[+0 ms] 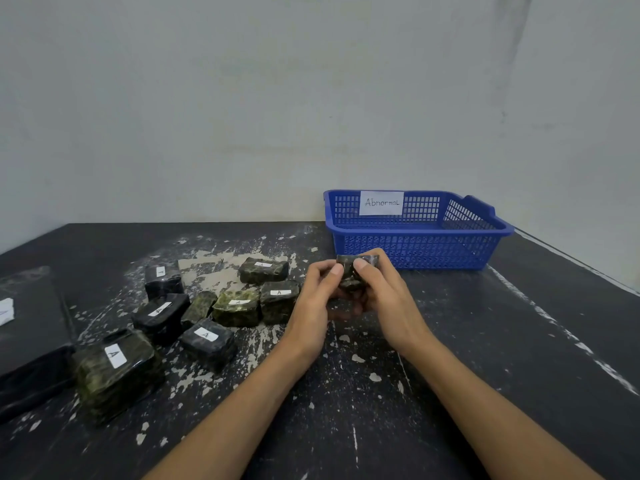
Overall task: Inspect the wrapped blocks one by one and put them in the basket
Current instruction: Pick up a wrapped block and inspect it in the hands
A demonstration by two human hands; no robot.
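Note:
A small dark wrapped block (354, 274) is held above the table between both hands. My left hand (313, 304) grips its left side with the thumb on top, and my right hand (384, 299) grips its right side, fingers curled round it. The blue basket (419, 251) labelled "Abnormal" stands just behind the hands, at the back right; nothing shows inside it. Several more wrapped blocks lie to the left, among them a large greenish one (116, 370), a black one (207, 342) and a green one (238, 306). Most carry white labels marked "A".
The table (485, 375) is black, scratched and flecked with pale paint chips. A black pouch-like object (31, 379) lies at the left edge, with a white paper (6, 310) beyond it. A pale wall rises behind the table.

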